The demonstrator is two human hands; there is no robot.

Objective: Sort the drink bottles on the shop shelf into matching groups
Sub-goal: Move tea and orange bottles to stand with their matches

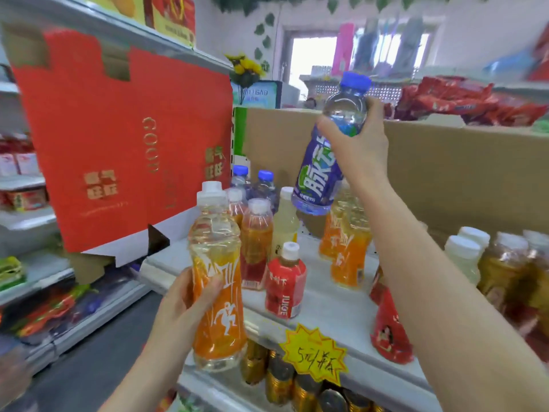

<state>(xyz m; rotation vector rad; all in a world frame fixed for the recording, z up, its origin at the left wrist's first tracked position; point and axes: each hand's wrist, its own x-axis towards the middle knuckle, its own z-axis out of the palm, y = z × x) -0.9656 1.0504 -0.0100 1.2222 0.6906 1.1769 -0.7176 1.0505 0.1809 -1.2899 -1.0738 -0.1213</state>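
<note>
Near the bottom middle of the frame, the left hand (181, 303) holds an orange bottle (215, 248), fingers wrapped round it, just in front of the shelf (326, 304). Up high, right of the middle, the right hand (362, 150) grips a blue bottle (319, 179), tilted, in the air above other bottles (347, 257) standing on the shelf. A small red bottle (285, 282) stands between the two arms.

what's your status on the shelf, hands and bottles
Left hand grips orange-label bottle at shelf front. Right hand holds purple-label bottle above it. Blue-cap bottles at back; red juice bottle in front.
</note>
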